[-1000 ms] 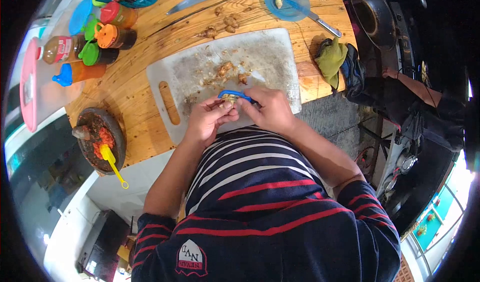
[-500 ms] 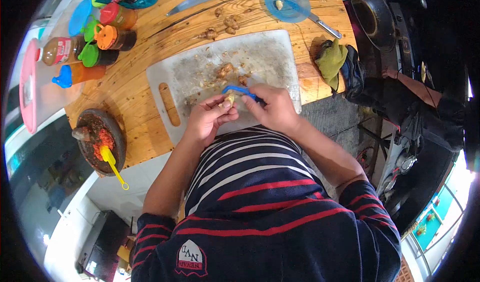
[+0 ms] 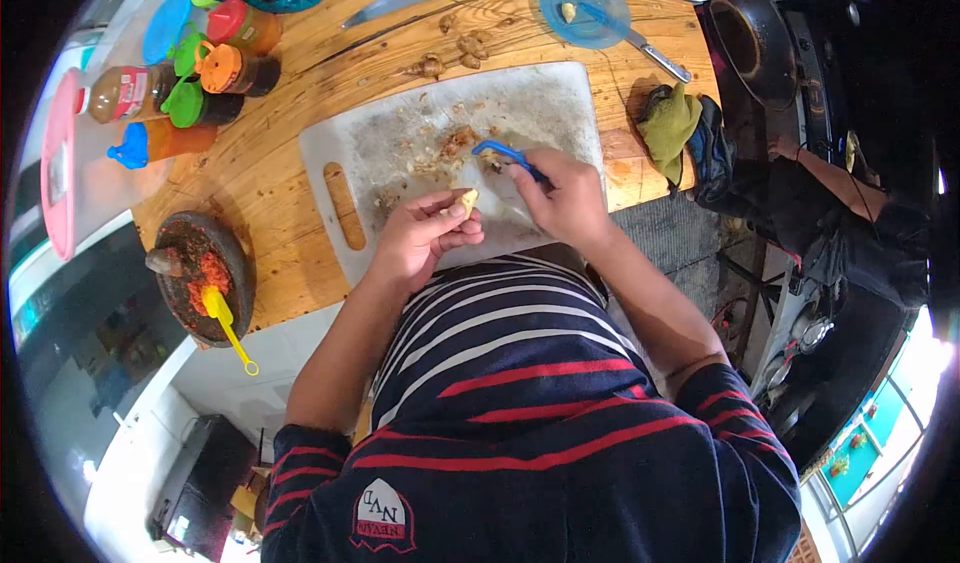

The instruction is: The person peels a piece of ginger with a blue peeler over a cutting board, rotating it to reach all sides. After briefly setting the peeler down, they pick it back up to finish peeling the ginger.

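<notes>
Your left hand [image 3: 428, 231] pinches a pale root piece [image 3: 467, 201]; your right hand [image 3: 568, 199] grips a blue peeler [image 3: 503, 150] over the white cutting board [image 3: 545, 98].

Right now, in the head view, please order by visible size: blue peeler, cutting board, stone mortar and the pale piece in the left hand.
Cutting board
Stone mortar
Blue peeler, partly covered by the right hand
Pale piece, partly covered by the left hand

The mortar [image 3: 241, 248] stands left of the chopping board [image 3: 545, 103] beneath the peeler [image 3: 507, 150].
</notes>
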Demonstrator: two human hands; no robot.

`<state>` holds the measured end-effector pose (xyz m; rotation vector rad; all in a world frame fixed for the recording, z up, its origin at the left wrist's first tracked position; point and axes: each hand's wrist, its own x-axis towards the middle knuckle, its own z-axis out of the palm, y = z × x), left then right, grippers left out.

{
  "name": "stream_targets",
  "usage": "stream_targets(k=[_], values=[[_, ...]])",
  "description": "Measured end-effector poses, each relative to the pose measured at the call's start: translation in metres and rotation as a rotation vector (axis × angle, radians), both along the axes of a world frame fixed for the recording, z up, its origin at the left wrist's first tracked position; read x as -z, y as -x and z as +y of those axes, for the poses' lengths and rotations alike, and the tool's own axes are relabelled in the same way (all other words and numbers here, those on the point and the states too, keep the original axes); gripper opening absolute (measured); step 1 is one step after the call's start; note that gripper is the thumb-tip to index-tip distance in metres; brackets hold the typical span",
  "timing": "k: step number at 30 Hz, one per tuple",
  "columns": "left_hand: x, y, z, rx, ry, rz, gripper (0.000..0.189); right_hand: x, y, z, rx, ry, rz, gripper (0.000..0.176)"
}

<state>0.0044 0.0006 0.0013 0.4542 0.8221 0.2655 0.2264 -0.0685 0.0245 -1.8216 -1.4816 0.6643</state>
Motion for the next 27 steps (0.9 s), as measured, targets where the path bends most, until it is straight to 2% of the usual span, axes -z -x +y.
stream_targets(k=[4, 7, 8, 12, 18, 21, 25, 27], values=[[-0.003, -0.007, -0.003, -0.035, -0.068, 0.078, 0.028, -0.008, 0.007, -0.005, -0.044, 0.089, 0.065, 0.017], [0.004, -0.006, -0.005, -0.094, -0.097, 0.107, 0.027, -0.011, 0.017, -0.005, -0.119, 0.014, 0.075, 0.017], [0.004, -0.007, -0.005, -0.071, -0.180, 0.125, 0.026, -0.009, 0.019, -0.006, -0.136, -0.016, 0.069, 0.017], [0.003, -0.010, -0.008, -0.076, -0.366, 0.201, 0.024, -0.005, 0.015, -0.007, -0.094, 0.051, 0.016, 0.020], [0.002, -0.015, -0.015, -0.145, -0.474, 0.237, 0.026, -0.007, 0.016, -0.008, 0.003, 0.048, 0.051, 0.019], [0.011, -0.009, -0.013, -0.028, -0.615, 0.262, 0.026, -0.008, 0.022, -0.010, -0.102, 0.067, 0.040, 0.018], [0.004, -0.012, -0.018, -0.132, -0.592, 0.255, 0.024, 0.002, 0.015, -0.010, -0.064, 0.023, 0.006, 0.018], [-0.002, -0.013, -0.016, -0.097, -0.528, 0.273, 0.021, 0.002, 0.009, -0.009, 0.063, 0.099, 0.001, 0.019]])
